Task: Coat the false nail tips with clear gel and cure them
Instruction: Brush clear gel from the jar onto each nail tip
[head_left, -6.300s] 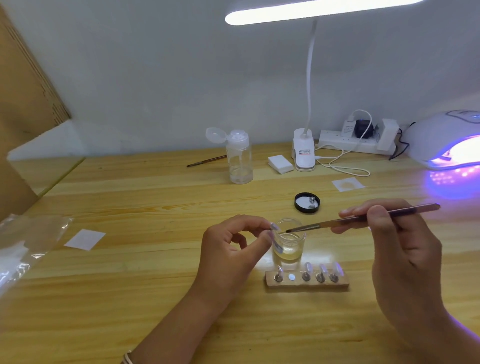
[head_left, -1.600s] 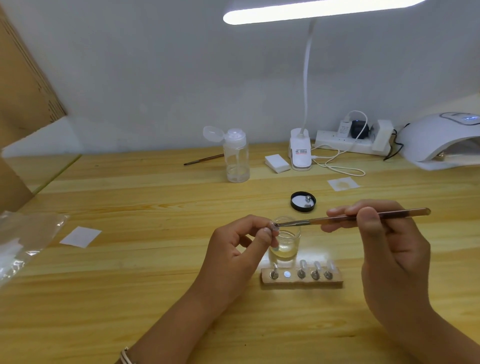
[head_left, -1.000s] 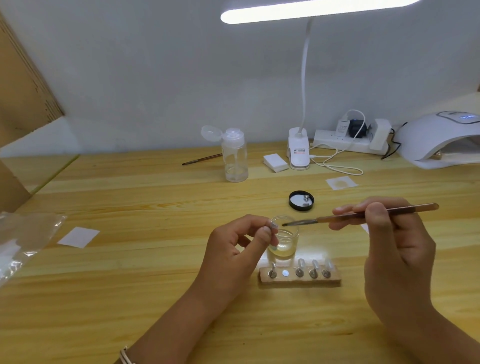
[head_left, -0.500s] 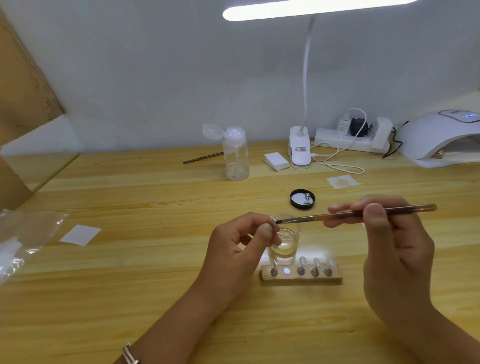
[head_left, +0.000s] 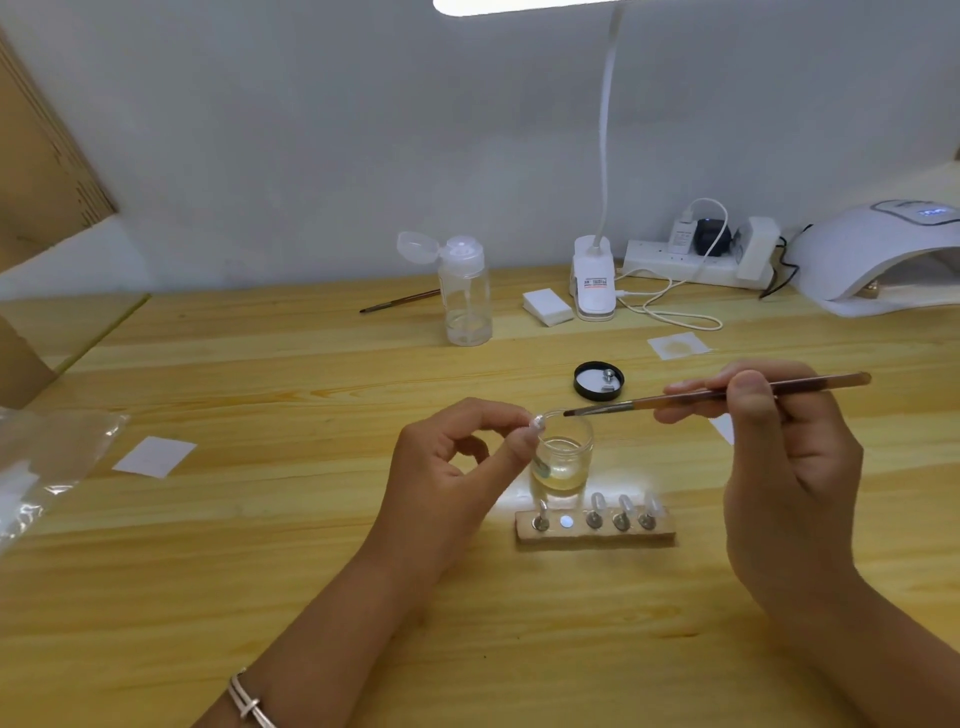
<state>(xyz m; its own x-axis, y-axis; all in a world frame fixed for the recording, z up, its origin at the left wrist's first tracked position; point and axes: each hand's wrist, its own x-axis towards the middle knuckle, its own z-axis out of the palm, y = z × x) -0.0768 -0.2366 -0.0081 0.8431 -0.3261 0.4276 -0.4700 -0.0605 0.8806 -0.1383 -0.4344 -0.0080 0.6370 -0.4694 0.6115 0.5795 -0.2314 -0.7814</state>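
"At mid-table, what is the left hand (head_left: 447, 467) doing?" the inspector is asking.

"Its thumb and forefinger are pinching one false nail tip (head_left: 537, 422), holding it just over the left rim of the open glass gel jar (head_left: 563, 460). The other fingers are curling loosely behind."

"And the right hand (head_left: 779, 457)?"

"Its fingers are gripping a nail brush (head_left: 717, 396) near mid-handle. The brush is lying nearly level, with its bristles pointing left over the jar mouth, just beside the held tip. Whether they are touching it cannot be told."

"Where are the other tips sitting?"

"A wooden holder block (head_left: 595, 531) is lying on the table (head_left: 260, 519) just in front of the jar. Three clear tips (head_left: 626, 505) are standing on its right-hand pegs. The leftmost peg is too small to read, and a bare metal disc is showing beside it. The black jar lid (head_left: 598, 381) is lying upturned behind the jar, apart from it."

"What is standing along the back edge?"

"A white nail curing lamp (head_left: 872, 260) is sitting at far right, its top display glowing blue. Leftward, a power strip (head_left: 691, 260), a clip-on desk lamp (head_left: 595, 283), a white block (head_left: 546, 306), a flip-cap bottle (head_left: 465, 293) and a second brush (head_left: 400, 301) are lining the wall side. A clear plastic bag (head_left: 47, 467) is resting at the left edge."
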